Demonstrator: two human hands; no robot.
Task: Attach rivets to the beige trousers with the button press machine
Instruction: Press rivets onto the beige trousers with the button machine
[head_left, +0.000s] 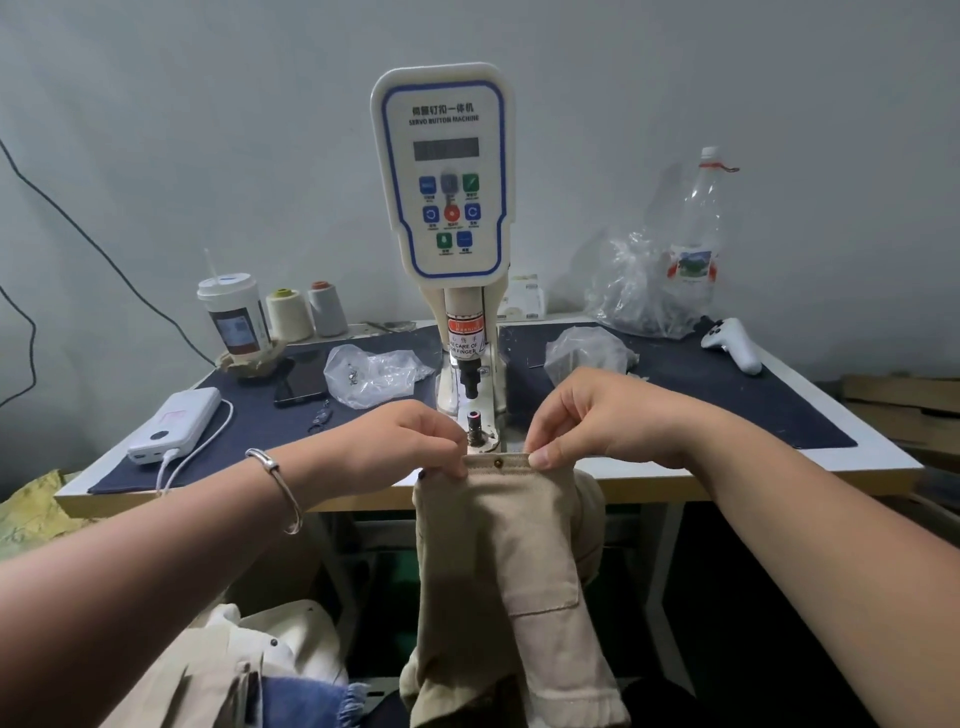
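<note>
From the head view, the left hand (415, 441) and right hand (587, 421) each pinch the top hem of the beige trousers (519, 551), one rivet (499, 462) set between them, just short of the press's lower die (474, 422), so the next move likely calls for sliding the hem onto it.

1. The button press machine (442, 208) stands at the table's (878, 457) centre rear.
2. Left of it sit a cup (234, 317), two thread cones (306, 312) and a power bank (174, 423).
3. A bottle (698, 228) stands right.
4. The trousers (514, 561) hang before the front edge.

Dim even light, sharp, edges bowed
</note>
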